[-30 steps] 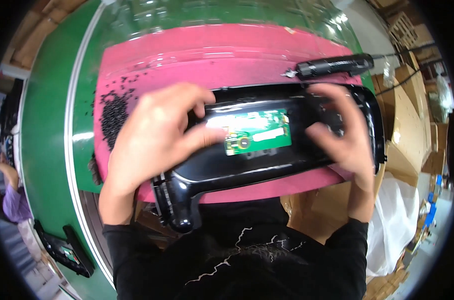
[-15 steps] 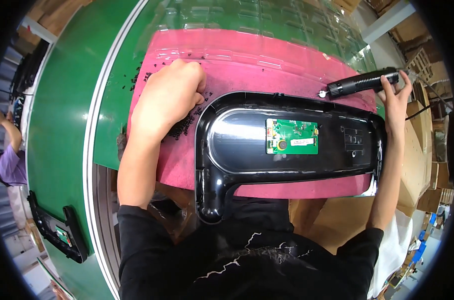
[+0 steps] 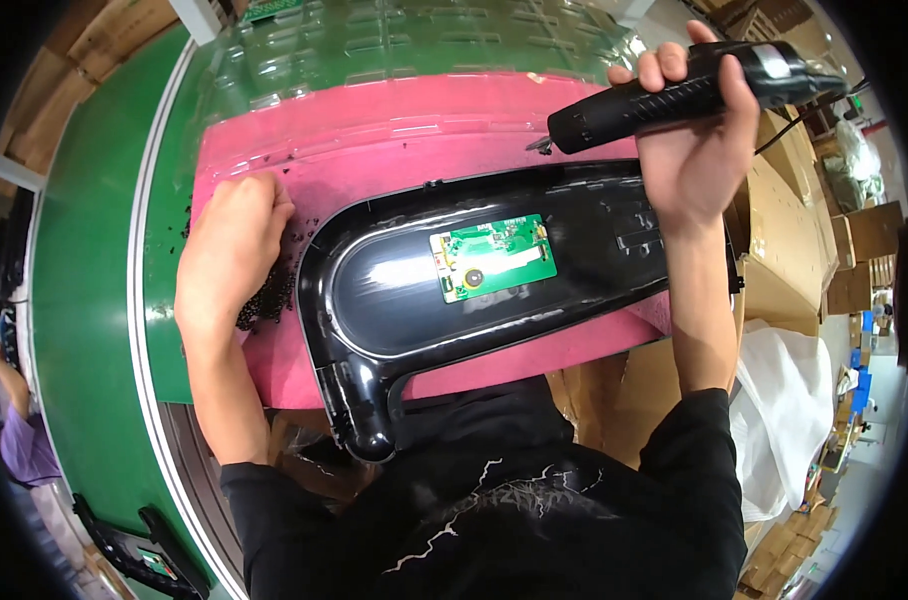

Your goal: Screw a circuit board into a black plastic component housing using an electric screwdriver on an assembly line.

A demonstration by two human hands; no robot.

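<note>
The right hand [image 3: 696,150] was wrapped tight around a black electric screwdriver [image 3: 689,92], held above the far edge of the black plastic housing [image 3: 494,290] — which lay on the pink mat [image 3: 374,130], its green circuit board [image 3: 494,256] facing up. The left hand [image 3: 229,250] rested curled on a pile of small black screws [image 3: 269,298] just left of the housing — whether it gripped any could not be told.

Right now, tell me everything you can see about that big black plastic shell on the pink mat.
The black plastic shell is glossy, long and rounded at its left end, with a raised rim and a stubby arm running toward the person. It lies flat, hollow side up, on the pink mat. A small green circuit board sits in its middle. Neither hand touches it: the left hand rests beside it, the right hand holds a black power screwdriver above it.
</note>
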